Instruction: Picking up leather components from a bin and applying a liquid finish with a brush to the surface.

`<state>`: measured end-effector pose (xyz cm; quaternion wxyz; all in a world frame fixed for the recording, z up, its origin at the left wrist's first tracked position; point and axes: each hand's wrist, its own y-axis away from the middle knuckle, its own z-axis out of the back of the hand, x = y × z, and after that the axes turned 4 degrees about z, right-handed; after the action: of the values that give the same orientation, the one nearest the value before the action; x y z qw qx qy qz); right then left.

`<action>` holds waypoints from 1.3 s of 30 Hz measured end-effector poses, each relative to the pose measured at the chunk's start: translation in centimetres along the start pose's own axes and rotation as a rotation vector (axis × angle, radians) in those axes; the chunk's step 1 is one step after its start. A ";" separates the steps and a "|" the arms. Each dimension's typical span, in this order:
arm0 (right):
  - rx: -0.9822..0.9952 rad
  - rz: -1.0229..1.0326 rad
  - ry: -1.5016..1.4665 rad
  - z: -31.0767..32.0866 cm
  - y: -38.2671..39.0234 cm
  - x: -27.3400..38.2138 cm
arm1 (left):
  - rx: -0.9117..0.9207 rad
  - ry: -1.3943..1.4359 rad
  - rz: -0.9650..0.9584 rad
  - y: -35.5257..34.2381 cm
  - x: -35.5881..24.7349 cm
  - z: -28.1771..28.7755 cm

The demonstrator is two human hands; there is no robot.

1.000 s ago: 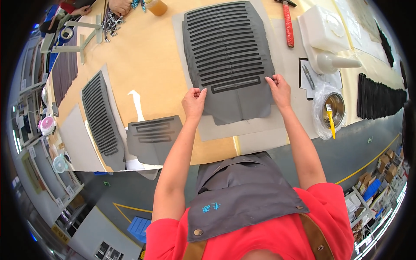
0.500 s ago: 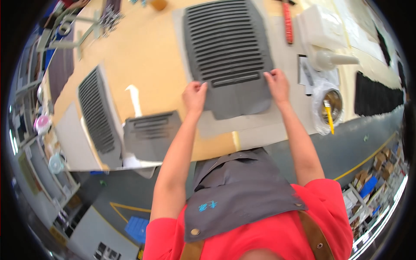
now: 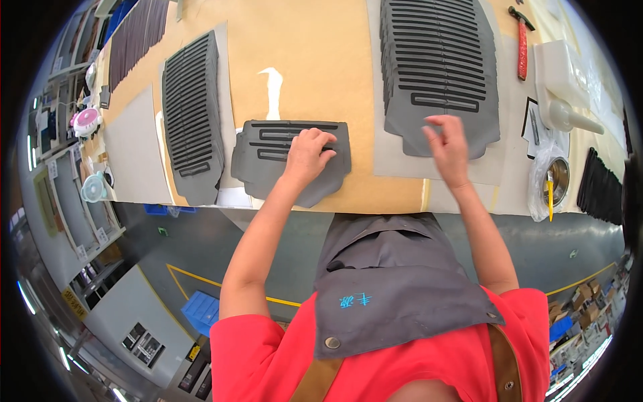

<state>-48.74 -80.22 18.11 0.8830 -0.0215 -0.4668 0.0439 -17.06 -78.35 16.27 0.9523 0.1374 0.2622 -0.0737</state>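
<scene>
My left hand [image 3: 309, 157] lies over a small grey sheet piece [image 3: 268, 171] with black strips, near the table's front edge. Its fingers are loosely bent and apart, with nothing between them; whether the fingertips touch the piece I cannot tell. To the right, a stack of large grey sheet pieces [image 3: 439, 126] bears rows of black strips. Over the top sheet's near edge is my right hand [image 3: 450, 151], thumb and forefinger apart, holding nothing. A narrower-looking stack of similar striped grey pieces [image 3: 191, 107] lies at the left.
At the right are a red-handled hammer [image 3: 522, 57], a white plastic container [image 3: 561, 74], and a plastic-wrapped metal bowl [image 3: 562, 169] with a yellow-handled brush [image 3: 550, 197]. Black strips [image 3: 598, 191] lie at the far right. A pink-and-white fan [image 3: 86, 122] stands beyond the table's left end.
Both hands have let go of the top large sheet. My left hand has moved left onto the small piece; my right hand stays by the large stack. The view has shifted left.
</scene>
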 end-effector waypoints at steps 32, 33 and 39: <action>-0.151 -0.348 -0.521 -1.7 4.3 2.3 | 0.052 0.892 0.369 1.5 1.0 5.3; -0.204 -0.341 -0.560 0.0 3.7 1.0 | 0.036 0.988 0.369 0.4 -0.5 4.1; -0.271 -0.401 -0.254 8.7 0.7 -5.5 | 0.091 0.980 0.444 -6.4 -8.6 -2.6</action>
<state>-59.07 -80.06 18.48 0.7976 -0.0410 -0.5702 -0.1926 -26.98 -83.04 17.22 0.7041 0.2491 0.6370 0.1908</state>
